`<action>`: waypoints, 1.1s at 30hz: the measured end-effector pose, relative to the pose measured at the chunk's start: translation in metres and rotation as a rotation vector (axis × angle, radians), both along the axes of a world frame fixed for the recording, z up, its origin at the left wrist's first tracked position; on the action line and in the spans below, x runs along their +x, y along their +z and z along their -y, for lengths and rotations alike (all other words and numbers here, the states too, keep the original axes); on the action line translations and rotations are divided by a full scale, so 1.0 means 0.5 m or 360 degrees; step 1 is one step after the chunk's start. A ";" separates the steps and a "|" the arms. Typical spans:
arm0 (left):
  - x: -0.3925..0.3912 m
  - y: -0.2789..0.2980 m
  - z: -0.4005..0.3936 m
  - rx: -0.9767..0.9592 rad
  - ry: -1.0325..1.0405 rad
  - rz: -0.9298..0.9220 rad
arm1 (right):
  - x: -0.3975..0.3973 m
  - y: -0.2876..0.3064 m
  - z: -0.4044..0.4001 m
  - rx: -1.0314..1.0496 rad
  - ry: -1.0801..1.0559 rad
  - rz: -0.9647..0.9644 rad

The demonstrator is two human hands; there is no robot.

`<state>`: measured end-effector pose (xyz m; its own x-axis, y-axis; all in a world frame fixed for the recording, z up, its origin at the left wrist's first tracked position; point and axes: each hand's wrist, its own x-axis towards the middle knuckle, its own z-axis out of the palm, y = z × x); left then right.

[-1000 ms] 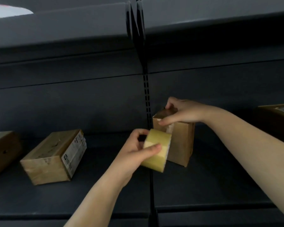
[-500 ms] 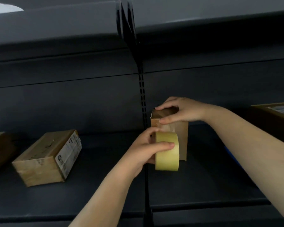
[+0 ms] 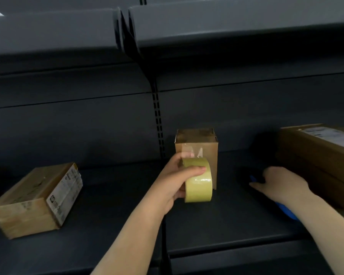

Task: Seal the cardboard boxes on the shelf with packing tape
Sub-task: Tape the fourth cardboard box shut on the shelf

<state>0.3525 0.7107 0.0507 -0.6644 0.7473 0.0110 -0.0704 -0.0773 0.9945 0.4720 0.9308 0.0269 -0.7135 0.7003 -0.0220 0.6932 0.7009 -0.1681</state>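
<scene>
A small upright brown cardboard box stands on a dark grey metal shelf, just right of the slotted upright post. A clear strip of tape runs down its front face to a yellowish roll of packing tape, which the left hand grips just in front of the box, thumb across the roll's outer face. The right hand lies low over the shelf to the right, fingers extended toward a blue object, mostly hidden beneath the wrist. A flat brown cardboard box with a white label lies to the left; a larger labelled brown box sits at the far right.
</scene>
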 end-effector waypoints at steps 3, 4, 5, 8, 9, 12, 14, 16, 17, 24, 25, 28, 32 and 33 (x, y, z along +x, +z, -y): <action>0.002 0.000 -0.003 0.0010 0.0013 0.0010 | -0.001 -0.001 -0.018 -0.0182 0.0001 -0.0184; 0.002 0.000 -0.003 0.0014 0.0012 0.0019 | 0.004 0.007 -0.019 -0.0289 0.0016 -0.0319; 0.003 0.000 -0.004 0.0021 0.0014 0.0027 | 0.011 0.016 -0.015 -0.0395 0.0065 -0.0484; 0.005 -0.002 -0.005 0.0050 0.0016 0.0025 | 0.029 0.057 0.010 -0.0238 0.0399 -0.0876; 0.006 -0.002 -0.006 0.0060 0.0014 0.0027 | 0.032 0.073 0.020 0.0016 0.0545 -0.0875; 0.009 -0.003 -0.007 0.0089 0.0005 0.0040 | 0.027 0.128 0.059 0.0763 0.0873 -0.0744; 0.010 -0.003 -0.008 0.0104 0.0009 0.0038 | 0.018 0.153 0.079 0.1036 0.0931 -0.0594; 0.011 -0.002 -0.009 0.0113 0.0008 0.0016 | 0.006 0.167 0.091 0.1201 0.0988 -0.0478; 0.012 -0.001 -0.010 0.0114 0.0005 0.0003 | 0.002 0.172 0.096 0.1229 0.1015 -0.0424; 0.014 -0.001 -0.012 0.0125 -0.0008 0.0009 | -0.028 0.178 0.115 0.1237 0.1132 -0.0243; 0.013 -0.001 -0.011 0.0139 -0.0004 0.0023 | -0.031 0.179 0.117 0.1250 0.1127 -0.0208; 0.012 0.004 -0.007 0.0151 -0.0022 0.0044 | -0.031 0.188 0.117 0.1333 0.1129 -0.0049; 0.007 0.014 -0.002 0.0073 -0.0117 -0.0012 | 0.010 0.213 0.095 0.1120 0.1118 -0.0145; 0.007 0.016 -0.001 0.0060 -0.0147 0.0004 | 0.024 0.215 0.085 0.0969 0.1046 -0.0207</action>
<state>0.3561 0.7115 0.0585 -0.5929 0.8043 0.0385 -0.0815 -0.1076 0.9909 0.4838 0.8885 0.1343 -0.9446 0.0151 0.3280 0.1235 0.9419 0.3123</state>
